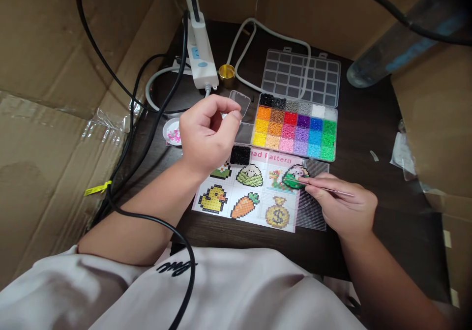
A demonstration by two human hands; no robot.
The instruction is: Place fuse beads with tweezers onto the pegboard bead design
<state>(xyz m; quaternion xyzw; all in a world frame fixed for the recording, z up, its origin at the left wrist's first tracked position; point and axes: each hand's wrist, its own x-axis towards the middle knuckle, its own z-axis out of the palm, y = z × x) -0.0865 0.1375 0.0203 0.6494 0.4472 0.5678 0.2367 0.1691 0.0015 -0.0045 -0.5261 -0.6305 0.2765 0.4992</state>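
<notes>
My right hand [344,204] is closed around thin metal tweezers [332,188], whose tip touches a green, white and pink bead figure with a dark outline [295,176]. That figure lies over the right part of the pattern sheet [247,219] and the edge of a clear pegboard [311,217]. Raised above the table, my left hand [208,133] has thumb and forefinger pinched together; what is between them, if anything, cannot be made out. A small box of black beads [240,155] sits below it, and a white dish of pink beads [171,132] to its left.
A compartment box of coloured beads [295,128] stands with its clear lid [300,76] folded back. Behind are a gold cup [226,75] and a white power strip [202,54]. A black cable [158,222] crosses my left forearm. Cardboard walls [44,187] surround the table.
</notes>
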